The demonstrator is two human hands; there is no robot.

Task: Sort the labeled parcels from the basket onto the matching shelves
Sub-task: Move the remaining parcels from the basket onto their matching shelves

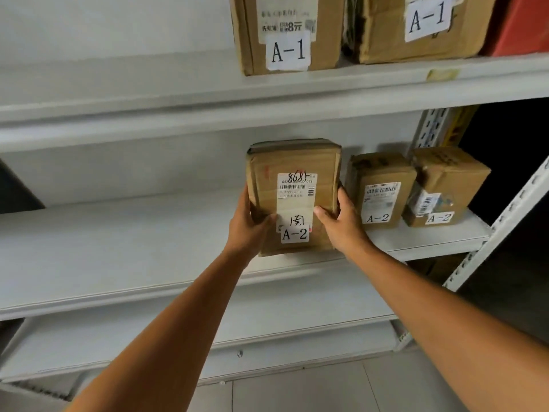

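Note:
A brown cardboard parcel [294,162] labelled A-2 stands upright on the middle shelf [118,233]. My left hand [248,224] grips its left side, thumb on the front face. My right hand [341,221] grips its right side, thumb across the front by the label. Both arms reach in from below. To the right on the same shelf stand two smaller A-2 parcels, one [381,191] close beside my right hand, the other [442,185] at the shelf's right end. The basket is out of view.
The upper shelf [178,93] carries two A-1 boxes [285,34], [421,28] and a red item [520,28]. A perforated grey upright [511,212] bounds the rack on the right. The middle shelf is bare to the left of the held parcel. Tiled floor lies below.

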